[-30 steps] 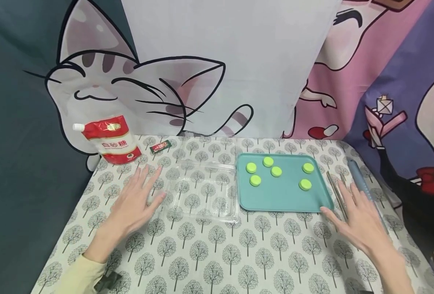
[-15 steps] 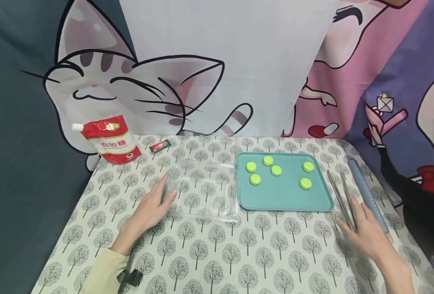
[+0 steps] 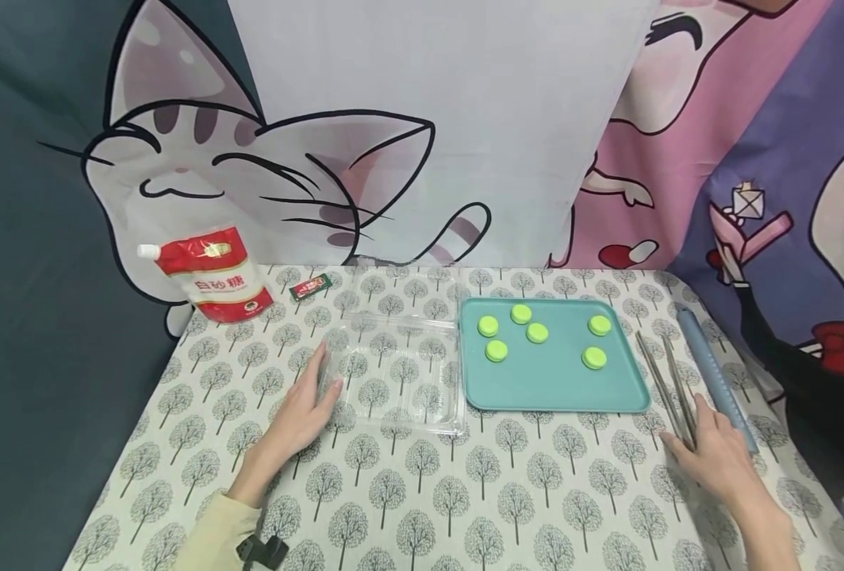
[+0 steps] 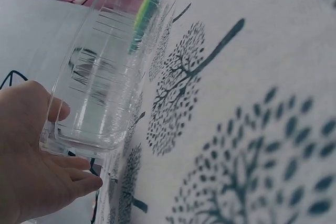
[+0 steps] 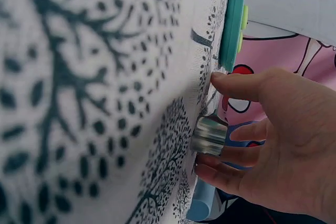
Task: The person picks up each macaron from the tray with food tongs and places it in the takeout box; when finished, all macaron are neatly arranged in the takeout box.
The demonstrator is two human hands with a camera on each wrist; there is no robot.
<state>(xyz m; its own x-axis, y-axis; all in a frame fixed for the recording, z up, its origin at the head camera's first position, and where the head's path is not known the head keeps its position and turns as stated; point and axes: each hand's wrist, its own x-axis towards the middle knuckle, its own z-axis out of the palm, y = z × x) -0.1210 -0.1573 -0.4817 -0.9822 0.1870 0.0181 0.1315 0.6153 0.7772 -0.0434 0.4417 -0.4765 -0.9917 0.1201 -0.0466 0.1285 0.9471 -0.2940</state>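
Note:
In the head view a clear plastic box (image 3: 393, 385), its lid flap lying back, stands mid-table. My left hand (image 3: 304, 408) is at its left edge, thumb and fingers extended; in the left wrist view the fingertips (image 4: 86, 182) are right by the box's corner. On the right, metal tongs (image 3: 668, 392) lie with their arms pointing away. My right hand (image 3: 711, 456) is over their bent end, thumb to the left, other fingers to the right. In the right wrist view a gap shows between thumb and the tongs' bend (image 5: 210, 136).
A teal tray (image 3: 536, 388) bearing several green discs (image 3: 537, 333) sits between box and tongs. A blue rod (image 3: 715, 377) lies right of the tongs. A red and white pouch (image 3: 215, 276) and a small red-green packet (image 3: 311, 287) are at the back left, before a printed curtain.
My left hand has moved right and down to the box's left edge. My right hand has come down and right from beside the tray to the tongs' near end.

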